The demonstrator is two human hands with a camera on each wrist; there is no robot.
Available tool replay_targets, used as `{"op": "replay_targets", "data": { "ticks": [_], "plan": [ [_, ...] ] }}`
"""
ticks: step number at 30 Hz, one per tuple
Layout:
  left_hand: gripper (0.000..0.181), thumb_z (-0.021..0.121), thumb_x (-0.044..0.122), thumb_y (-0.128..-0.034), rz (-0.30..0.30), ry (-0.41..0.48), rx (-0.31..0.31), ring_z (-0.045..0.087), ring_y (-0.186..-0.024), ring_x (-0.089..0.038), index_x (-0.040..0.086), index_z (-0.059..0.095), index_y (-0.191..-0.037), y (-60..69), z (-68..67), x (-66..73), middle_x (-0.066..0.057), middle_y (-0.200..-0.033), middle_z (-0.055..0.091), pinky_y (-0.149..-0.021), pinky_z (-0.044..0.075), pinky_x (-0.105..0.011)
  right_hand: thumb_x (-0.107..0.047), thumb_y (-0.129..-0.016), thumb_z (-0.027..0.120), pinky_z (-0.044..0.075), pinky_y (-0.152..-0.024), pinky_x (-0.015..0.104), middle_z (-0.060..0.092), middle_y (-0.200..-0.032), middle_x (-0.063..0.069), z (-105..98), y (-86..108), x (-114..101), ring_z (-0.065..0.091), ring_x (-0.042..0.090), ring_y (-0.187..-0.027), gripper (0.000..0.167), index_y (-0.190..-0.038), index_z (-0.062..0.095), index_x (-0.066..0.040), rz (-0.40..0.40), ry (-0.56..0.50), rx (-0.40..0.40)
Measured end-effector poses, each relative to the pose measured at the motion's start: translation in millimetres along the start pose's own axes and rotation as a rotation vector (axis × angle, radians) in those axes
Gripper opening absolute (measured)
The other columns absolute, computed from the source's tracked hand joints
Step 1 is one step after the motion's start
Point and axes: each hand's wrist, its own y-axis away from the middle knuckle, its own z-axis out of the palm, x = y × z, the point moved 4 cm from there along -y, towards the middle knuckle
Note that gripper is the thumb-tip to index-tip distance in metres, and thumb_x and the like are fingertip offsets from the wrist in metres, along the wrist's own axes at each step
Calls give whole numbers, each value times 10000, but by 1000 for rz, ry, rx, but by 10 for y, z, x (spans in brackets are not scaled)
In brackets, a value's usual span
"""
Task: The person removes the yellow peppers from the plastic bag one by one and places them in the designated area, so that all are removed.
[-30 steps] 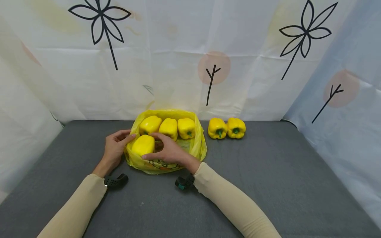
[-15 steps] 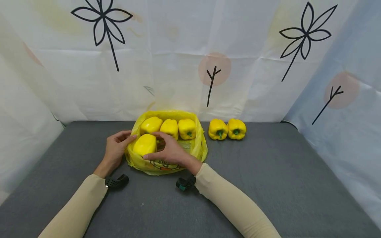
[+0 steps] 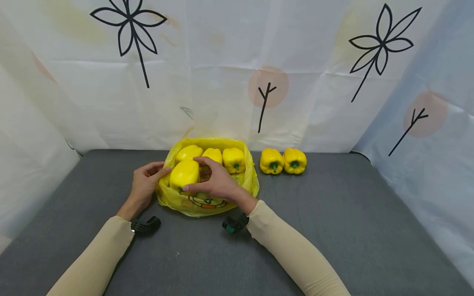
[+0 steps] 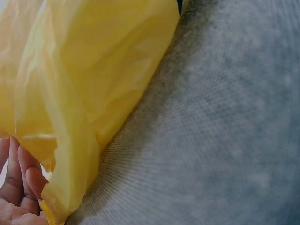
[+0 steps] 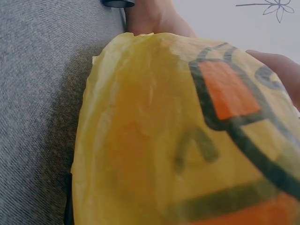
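Note:
A yellow plastic bag [image 3: 174, 202] stands wide open on the table with its rim rolled outward. My left hand [image 3: 143, 185] pinches the bag's left rim between thumb and fingers; in the left wrist view, the fingers [image 4: 33, 180] lie against the plastic. Over the bag's front left part, my right hand [image 3: 222, 181] grips a yellow bell pepper [image 3: 184, 174], thumb in front and fingers behind. Three more peppers sit along the bag's back: a left one [image 3: 189, 152], a middle one [image 3: 212, 154] and a right one [image 3: 234, 160]. In the right wrist view the printed bag wall [image 5: 140, 117] hides the held pepper.
Two yellow bell peppers, a left one [image 3: 272, 161] and a right one [image 3: 294, 160], stand side by side on the grey table [image 3: 333, 213], right of the bag. A patterned white curtain [image 3: 222, 82] hangs behind the table's back edge.
My right hand has raised the bell pepper slightly and shifted it to the right; its stem end now shows at the bottom. The left hand has stayed at the bag's rim.

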Motion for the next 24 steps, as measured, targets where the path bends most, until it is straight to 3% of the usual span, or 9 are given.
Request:
{"op": "replay_targets", "data": {
  "ticks": [8, 24],
  "plan": [
    [348, 758, 202, -944, -2, -26, -3, 660, -825, -73, -49, 703, -1180, 1, 1, 14, 72, -925, 709, -719, 560, -180, -251, -873, 827, 515, -956, 271, 525, -1391, 71, -26, -9, -5, 561, 222, -1213, 826, -1554, 382, -106, 0, 5, 31],
    [340, 773, 199, -931, 1, -31, 6, 650, -809, -79, -43, 715, -1163, -7, -7, -15, -5, -945, 718, -692, 555, -178, -204, -866, 826, 526, -961, 323, 478, -1469, 72, -143, 5, -60, 557, 259, -1255, 819, -1562, 399, -142, 5, -82, 80]
  ]
}}
